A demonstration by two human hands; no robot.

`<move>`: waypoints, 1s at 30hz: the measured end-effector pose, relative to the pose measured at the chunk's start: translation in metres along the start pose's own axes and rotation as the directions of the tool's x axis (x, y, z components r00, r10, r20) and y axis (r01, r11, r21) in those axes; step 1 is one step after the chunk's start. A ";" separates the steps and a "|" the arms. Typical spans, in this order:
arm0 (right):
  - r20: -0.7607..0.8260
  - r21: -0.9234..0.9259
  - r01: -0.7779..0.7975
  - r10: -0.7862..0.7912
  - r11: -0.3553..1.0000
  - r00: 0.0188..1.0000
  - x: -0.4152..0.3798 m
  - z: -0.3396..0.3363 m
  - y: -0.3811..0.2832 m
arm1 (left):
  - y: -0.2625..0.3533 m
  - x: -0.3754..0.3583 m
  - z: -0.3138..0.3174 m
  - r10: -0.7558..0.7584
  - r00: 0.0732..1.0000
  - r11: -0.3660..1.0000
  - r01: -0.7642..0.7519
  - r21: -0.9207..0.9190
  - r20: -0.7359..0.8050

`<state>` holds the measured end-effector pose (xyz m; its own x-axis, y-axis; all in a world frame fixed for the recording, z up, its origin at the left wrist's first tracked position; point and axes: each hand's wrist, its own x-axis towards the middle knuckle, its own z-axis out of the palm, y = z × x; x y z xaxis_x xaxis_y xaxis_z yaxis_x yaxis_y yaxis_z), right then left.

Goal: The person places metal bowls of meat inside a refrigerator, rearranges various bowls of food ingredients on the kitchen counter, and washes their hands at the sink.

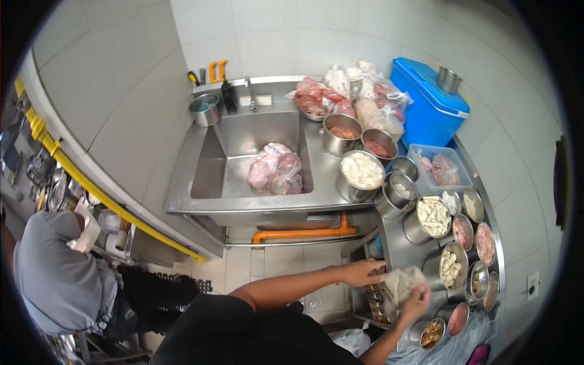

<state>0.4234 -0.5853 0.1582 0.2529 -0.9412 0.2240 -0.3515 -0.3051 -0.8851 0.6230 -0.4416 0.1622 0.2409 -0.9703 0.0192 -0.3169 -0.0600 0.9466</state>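
A pale beige cloth (401,286) hangs crumpled and slightly blurred between my two hands, at the near edge of the steel counter. My right hand (417,302) grips its right side, with the fingers closed. At its upper left edge, my left hand (365,272) appears to pinch the cloth between thumb and fingers. Below the cloth, a brown perforated basket (378,304) is partly covered. Just right of my hands stands a steel pot of pale rounded pieces (451,267). Nearer me is a small pot of browned pieces (432,333).
Bagged meat (277,170) lies in the steel sink (207,176). More bags of meat (365,91) are piled behind the pots, beside a blue cooler (426,91). Several food-filled pots line the right counter. A person in grey (61,274) is at the left.
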 end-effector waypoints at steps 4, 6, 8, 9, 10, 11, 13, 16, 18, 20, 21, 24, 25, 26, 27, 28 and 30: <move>0.100 -0.520 0.208 -0.183 0.829 0.978 0.014 -0.026 0.034 | -0.015 -0.026 -0.039 0.007 0.951 0.997 0.015 -0.072 0.308; 0.220 -0.627 0.132 0.012 0.768 0.975 0.008 -0.024 0.028 | -0.039 -0.045 -0.051 -0.053 0.969 0.984 0.092 -0.153 0.242; 0.184 -0.455 0.249 -0.184 0.855 0.966 0.010 -0.007 0.011 | -0.048 -0.066 -0.074 0.018 0.968 0.995 0.006 -0.097 0.252; 0.142 -0.333 0.101 -0.056 0.938 0.988 0.010 0.008 -0.017 | -0.045 -0.073 -0.087 0.028 0.969 0.994 0.000 -0.110 0.247; 0.143 -0.338 0.111 -0.065 0.934 0.988 0.016 0.025 -0.022 | -0.041 -0.080 -0.102 -0.044 0.942 0.977 0.109 -0.182 0.332; 0.231 -0.155 0.127 -0.089 0.980 0.969 0.021 0.049 -0.021 | -0.040 -0.085 -0.115 -0.106 0.902 0.945 0.223 -0.240 0.419; 0.395 0.099 0.101 -0.133 0.990 0.909 0.027 0.098 -0.055 | -0.048 -0.087 -0.138 -0.092 0.902 0.932 0.228 -0.283 0.422; 0.569 0.227 0.152 -0.257 0.962 0.781 0.029 0.207 -0.128 | -0.072 -0.077 -0.176 -0.050 0.928 0.917 0.189 -0.352 0.370; 0.705 0.353 -0.014 -0.257 0.935 0.661 0.032 0.290 -0.172 | -0.087 -0.076 -0.210 -0.023 0.951 0.912 0.146 -0.383 0.308; 0.777 0.365 -0.111 -0.237 0.924 0.583 0.029 0.381 -0.223 | -0.099 -0.074 -0.249 -0.204 0.977 0.800 0.202 -0.565 0.060; 0.833 0.357 -0.194 -0.217 0.914 0.509 0.027 0.428 -0.243 | -0.111 -0.075 -0.268 -0.288 0.956 0.799 0.210 -0.564 -0.051; 0.944 0.314 -0.536 -0.195 0.784 0.267 0.020 0.589 -0.260 | -0.149 -0.089 -0.328 -0.443 0.851 0.734 0.164 -0.659 -0.282; 0.975 0.215 -0.685 -0.113 0.696 0.191 0.016 0.641 -0.265 | -0.157 -0.093 -0.350 -0.435 0.853 0.734 0.151 -0.662 -0.288; 0.995 0.101 -0.811 -0.040 0.577 0.095 0.012 0.690 -0.269 | -0.164 -0.100 -0.369 -0.500 0.814 0.686 0.162 -0.710 -0.297; 0.995 0.077 -0.868 0.022 0.491 0.101 0.010 0.740 -0.266 | -0.169 -0.107 -0.382 -0.571 0.766 0.628 0.175 -0.759 -0.296; 0.992 0.054 -0.915 0.082 0.400 0.095 0.004 0.785 -0.269 | -0.172 -0.113 -0.394 -0.583 0.754 0.619 0.172 -0.766 -0.302; 0.976 0.086 -0.932 0.155 0.352 0.149 0.000 0.844 -0.288 | -0.175 -0.124 -0.413 -0.602 0.742 0.576 0.147 -0.804 -0.296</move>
<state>1.2852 -0.3748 0.0683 0.8633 -0.0462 -0.5026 -0.2817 0.7821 -0.5558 1.0273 -0.2139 0.1270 0.6409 -0.6144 -0.4602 0.5903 0.0113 0.8071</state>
